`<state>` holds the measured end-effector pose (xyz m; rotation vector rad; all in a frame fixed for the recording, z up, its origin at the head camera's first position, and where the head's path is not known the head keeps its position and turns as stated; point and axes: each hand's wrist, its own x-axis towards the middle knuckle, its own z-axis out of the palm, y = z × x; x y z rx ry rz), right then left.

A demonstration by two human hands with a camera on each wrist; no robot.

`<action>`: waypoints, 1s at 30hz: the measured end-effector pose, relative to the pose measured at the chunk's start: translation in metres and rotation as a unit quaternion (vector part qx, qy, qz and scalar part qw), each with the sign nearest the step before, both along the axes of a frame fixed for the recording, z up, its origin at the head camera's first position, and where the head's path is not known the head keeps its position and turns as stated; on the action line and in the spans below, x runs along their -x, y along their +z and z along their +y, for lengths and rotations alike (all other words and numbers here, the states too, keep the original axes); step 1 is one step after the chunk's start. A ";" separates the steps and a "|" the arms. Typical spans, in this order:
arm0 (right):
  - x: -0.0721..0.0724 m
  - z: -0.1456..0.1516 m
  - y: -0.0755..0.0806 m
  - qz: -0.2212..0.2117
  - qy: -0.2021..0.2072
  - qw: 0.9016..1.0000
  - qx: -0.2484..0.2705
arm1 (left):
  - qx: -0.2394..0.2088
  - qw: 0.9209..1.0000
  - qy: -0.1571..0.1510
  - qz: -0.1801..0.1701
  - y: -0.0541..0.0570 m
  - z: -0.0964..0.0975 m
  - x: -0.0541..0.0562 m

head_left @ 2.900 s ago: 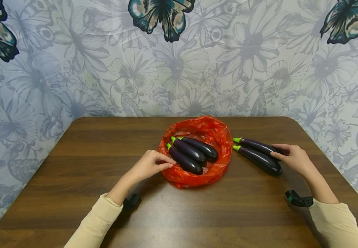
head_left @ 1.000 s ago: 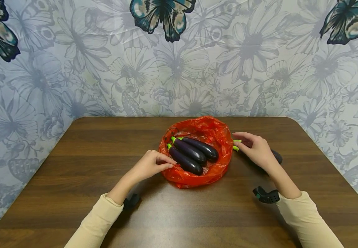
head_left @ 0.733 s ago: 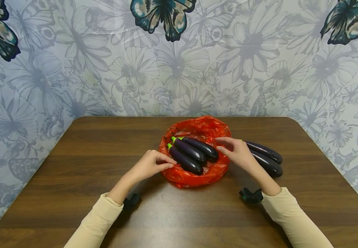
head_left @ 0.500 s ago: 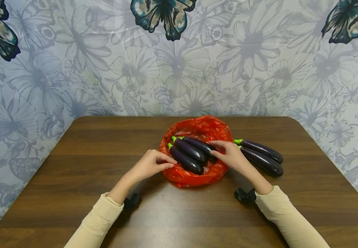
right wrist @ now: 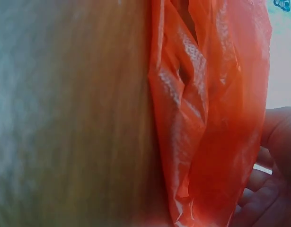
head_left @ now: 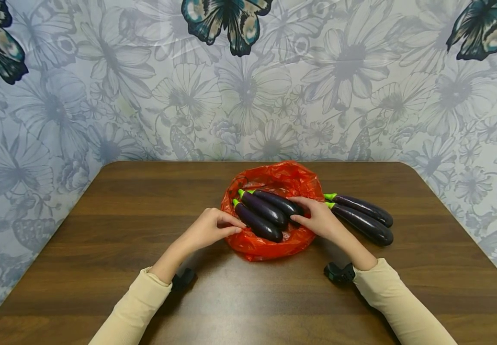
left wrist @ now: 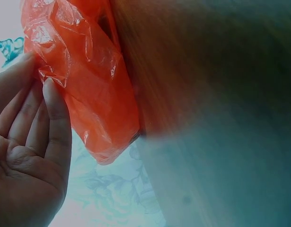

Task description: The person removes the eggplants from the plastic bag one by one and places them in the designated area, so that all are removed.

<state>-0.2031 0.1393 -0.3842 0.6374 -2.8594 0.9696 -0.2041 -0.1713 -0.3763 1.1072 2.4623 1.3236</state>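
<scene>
A red plastic bag [head_left: 270, 251], its rim rolled open, sits on the table with three eggplants in it: a near one [head_left: 257, 224], a middle one [head_left: 262, 209] and a far one [head_left: 273, 198]. My left hand [head_left: 207, 229] pinches the bag's left rim; the left wrist view shows thumb and fingertips at the red film [left wrist: 95, 90]. Over the bag's right side, my right hand [head_left: 321, 219] grips the blunt end of the far eggplant between thumb and fingers. In the right wrist view the bag's wall [right wrist: 216, 156] hides the fingertips.
Two more eggplants, a rear one [head_left: 362, 208] and a front one [head_left: 362, 224], lie side by side on the brown wooden table [head_left: 248, 297], right of the bag, stems toward it. A patterned wall [head_left: 248, 110] stands behind the table.
My right hand has moved left from the two eggplants on the table to the bag and taken hold of the far eggplant's end. My left hand has stayed at the rim.
</scene>
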 end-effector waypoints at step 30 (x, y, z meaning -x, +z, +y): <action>-0.004 0.008 0.016 0.016 -0.044 0.999 0.014 | 0.003 1.000 0.004 0.000 0.002 -0.002 0.002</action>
